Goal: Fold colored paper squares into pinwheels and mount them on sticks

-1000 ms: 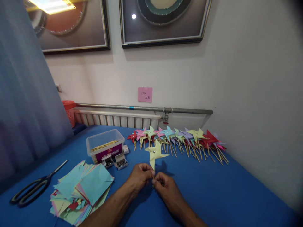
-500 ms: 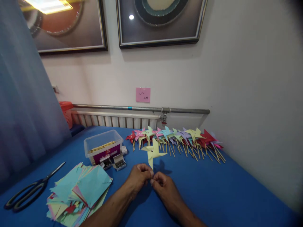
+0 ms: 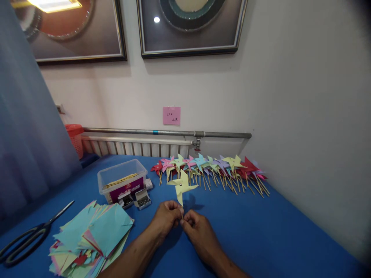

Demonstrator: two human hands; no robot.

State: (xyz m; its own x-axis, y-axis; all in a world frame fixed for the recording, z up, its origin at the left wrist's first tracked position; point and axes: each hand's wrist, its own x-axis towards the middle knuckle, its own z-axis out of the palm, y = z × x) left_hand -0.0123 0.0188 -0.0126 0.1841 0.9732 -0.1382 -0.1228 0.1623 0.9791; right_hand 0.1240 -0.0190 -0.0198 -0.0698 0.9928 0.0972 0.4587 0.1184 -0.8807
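Note:
A pale yellow paper pinwheel (image 3: 182,187) stands upright above my hands, with a small metal pin at its centre. My left hand (image 3: 168,216) is closed, thumb and fingers pinching the pinwheel's stick just under the lower blade. Close beside it, my right hand (image 3: 197,227) pinches the lower end of the stick. The fingers hide most of the stick. Farther back lies a long row of finished pinwheels (image 3: 199,162) in red, pink, green, blue, purple and yellow, their sticks pointing toward me.
At left are a clear plastic box (image 3: 123,170) of wooden sticks, small open boxes of metal pins (image 3: 142,200), a pile of cut coloured paper (image 3: 111,227) and black-handled scissors (image 3: 36,235). Everything rests on a blue cloth (image 3: 261,239). Behind run a pipe (image 3: 226,134) and radiator.
The whole scene has shifted slightly left in view as the head turned. Both hands keep their pinch on the pinwheel's stick, with little other movement.

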